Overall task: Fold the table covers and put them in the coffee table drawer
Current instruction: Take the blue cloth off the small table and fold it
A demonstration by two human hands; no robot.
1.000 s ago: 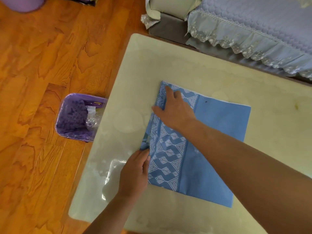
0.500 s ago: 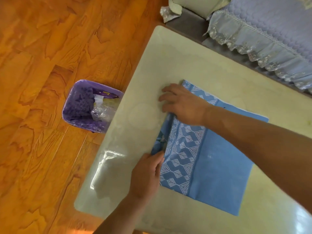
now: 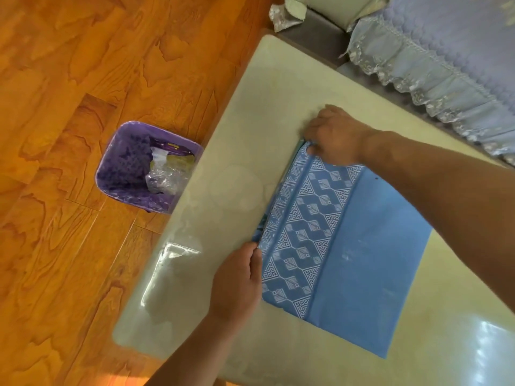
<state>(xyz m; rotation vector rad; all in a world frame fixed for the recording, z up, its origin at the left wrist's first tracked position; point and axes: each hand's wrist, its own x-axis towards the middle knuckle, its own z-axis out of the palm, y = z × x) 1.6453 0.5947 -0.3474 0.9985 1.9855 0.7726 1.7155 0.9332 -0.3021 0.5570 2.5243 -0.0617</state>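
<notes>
One folded blue cloth (image 3: 356, 246) lies on one bench (image 3: 250, 135), toward four o'clock. Two hands: the left hand (image 3: 237, 282) at six o'clock, the right hand (image 3: 334, 135) at one o'clock. One purple bin (image 3: 131, 168) stands on the floor at nine o'clock. One frilled sofa cover (image 3: 446, 51) lies at two o'clock.

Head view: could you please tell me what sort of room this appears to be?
Probably a home living room: a low glossy table, a lace-trimmed sofa cover, wooden flooring and a small purple waste bin.
</notes>
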